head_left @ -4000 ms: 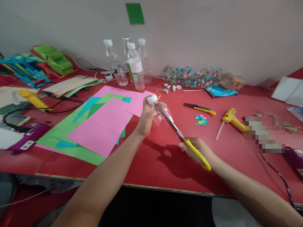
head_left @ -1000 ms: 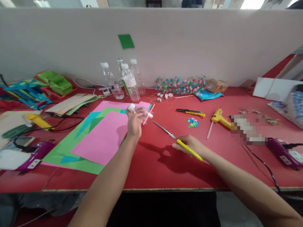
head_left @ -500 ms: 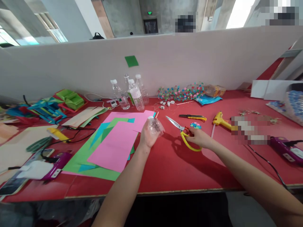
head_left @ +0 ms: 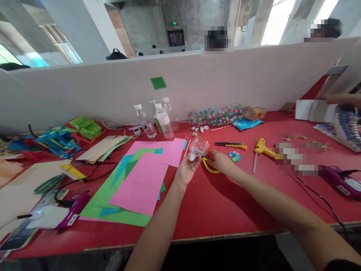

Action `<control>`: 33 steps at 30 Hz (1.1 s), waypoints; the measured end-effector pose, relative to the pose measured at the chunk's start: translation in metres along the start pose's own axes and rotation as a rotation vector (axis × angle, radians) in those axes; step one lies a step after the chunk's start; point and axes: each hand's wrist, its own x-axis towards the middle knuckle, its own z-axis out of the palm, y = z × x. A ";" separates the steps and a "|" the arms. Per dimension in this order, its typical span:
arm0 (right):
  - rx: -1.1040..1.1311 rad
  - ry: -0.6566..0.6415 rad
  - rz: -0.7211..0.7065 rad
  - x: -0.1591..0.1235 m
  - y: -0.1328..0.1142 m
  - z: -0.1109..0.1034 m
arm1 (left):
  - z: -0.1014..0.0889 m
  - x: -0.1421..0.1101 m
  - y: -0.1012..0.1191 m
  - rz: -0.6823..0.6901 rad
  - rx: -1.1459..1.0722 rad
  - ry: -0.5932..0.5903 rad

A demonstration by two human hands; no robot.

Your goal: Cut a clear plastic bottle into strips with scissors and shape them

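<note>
A clear plastic bottle top (head_left: pixel 199 146) with a white cap is held by my left hand (head_left: pixel 188 168) above the red table. Its cap points down toward my palm, and the wide cut end faces up and away. My right hand (head_left: pixel 220 162) grips a pair of scissors by its yellow handles (head_left: pixel 210 166), close beside the bottle piece. Most of the blades are hidden behind the bottle piece and my fingers, so I cannot tell whether they touch the plastic. Just right of my right hand lies a small pile of coloured star sequins (head_left: pixel 235 156).
Pink and green paper sheets (head_left: pixel 139 184) lie at left. Several clear bottles (head_left: pixel 164 121) stand at the back, near a star-covered bottle (head_left: pixel 216 115). A utility knife (head_left: pixel 231 145) and yellow glue gun (head_left: pixel 263 148) lie at right, with purple power strips (head_left: pixel 340 180) at both sides.
My left hand has moved right and turned the bottle piece so its cap points downward. My right hand has brought the scissors left, up to it. A person's hand now shows at far right.
</note>
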 end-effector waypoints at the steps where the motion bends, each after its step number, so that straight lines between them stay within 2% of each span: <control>1: -0.004 0.026 -0.018 0.003 -0.002 0.002 | 0.000 0.000 -0.001 -0.017 0.010 0.010; 8: -0.012 0.211 -0.217 0.000 -0.001 0.000 | 0.001 -0.001 -0.006 -0.102 0.091 -0.019; 14: 0.053 0.313 -0.391 -0.031 0.014 0.006 | 0.008 -0.005 -0.010 -0.107 0.119 -0.034; 17: 0.092 0.345 -0.450 -0.045 0.016 0.015 | 0.007 -0.008 -0.012 -0.104 0.167 -0.081; 22: 0.168 0.338 -0.517 -0.052 -0.004 0.031 | -0.001 -0.009 -0.014 -0.098 0.285 -0.191; 26: 0.208 0.278 -0.593 -0.053 -0.015 0.039 | -0.008 -0.008 -0.011 -0.073 0.271 -0.195; 29: 0.235 0.263 -0.566 -0.052 -0.013 0.039 | -0.010 -0.008 -0.010 -0.087 0.279 -0.187; 33: 0.269 0.237 -0.540 -0.050 -0.006 0.035 | -0.007 -0.007 -0.008 -0.088 0.251 -0.118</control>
